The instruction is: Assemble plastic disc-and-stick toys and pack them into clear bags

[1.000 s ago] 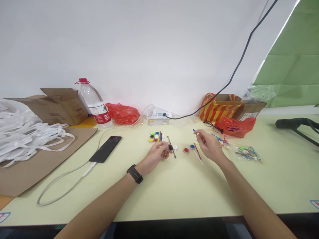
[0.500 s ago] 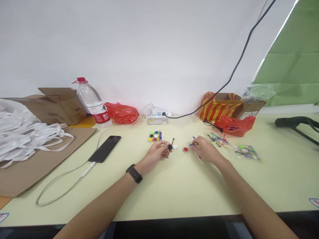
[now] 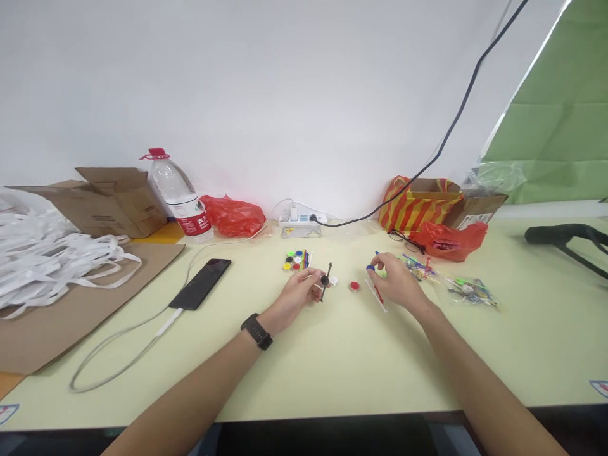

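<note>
My left hand (image 3: pixel 300 292) is closed on a black disc (image 3: pixel 324 280), and a thin black arrow-tipped stick (image 3: pixel 329 268) stands out above and below it. Pinched in my right hand (image 3: pixel 398 278) is a blue disc (image 3: pixel 370 268). A blue tip shows just above those fingers; whether they hold it too I cannot tell. Under this hand lie a red stick (image 3: pixel 379 293) and a white stick (image 3: pixel 382 307). Between the hands sits a red disc (image 3: pixel 354 287) on the table, and a white disc (image 3: pixel 334 281) lies just beside the black one.
Several coloured discs (image 3: pixel 287 266) and sticks (image 3: pixel 306 258) lie behind my left hand. Bagged parts (image 3: pixel 470 291), a red bag (image 3: pixel 451 240) and glasses (image 3: pixel 403 239) are at right. A phone (image 3: pixel 202 285) on a cable lies left; a power strip (image 3: pixel 304 218) stands at the wall.
My right hand has lifted slightly, with the blue disc now showing at its fingertips. The red and white sticks beneath it are more exposed. My left hand has stayed nearly still.
</note>
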Action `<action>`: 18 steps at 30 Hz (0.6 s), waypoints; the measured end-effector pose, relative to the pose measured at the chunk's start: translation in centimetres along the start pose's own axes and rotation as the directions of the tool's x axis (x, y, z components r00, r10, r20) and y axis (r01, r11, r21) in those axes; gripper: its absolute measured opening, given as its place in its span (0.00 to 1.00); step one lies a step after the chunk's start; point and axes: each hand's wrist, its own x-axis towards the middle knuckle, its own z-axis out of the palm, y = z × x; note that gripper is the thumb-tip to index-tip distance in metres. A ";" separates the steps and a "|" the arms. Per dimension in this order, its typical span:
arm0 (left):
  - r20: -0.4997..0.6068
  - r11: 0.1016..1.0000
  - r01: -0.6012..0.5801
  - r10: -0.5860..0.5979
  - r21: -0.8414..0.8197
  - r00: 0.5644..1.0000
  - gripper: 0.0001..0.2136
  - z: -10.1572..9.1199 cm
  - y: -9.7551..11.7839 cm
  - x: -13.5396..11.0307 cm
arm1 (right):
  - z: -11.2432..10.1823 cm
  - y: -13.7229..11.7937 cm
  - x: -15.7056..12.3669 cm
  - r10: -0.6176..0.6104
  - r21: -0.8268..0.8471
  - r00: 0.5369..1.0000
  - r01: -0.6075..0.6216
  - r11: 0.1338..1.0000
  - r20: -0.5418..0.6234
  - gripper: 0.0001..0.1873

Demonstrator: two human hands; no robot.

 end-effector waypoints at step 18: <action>-0.018 0.994 0.044 -0.042 0.101 0.999 0.23 -0.4 0.3 0.0 | 0.0 -2.5 -0.6 -0.115 0.197 0.992 0.104 0.975 0.046 0.05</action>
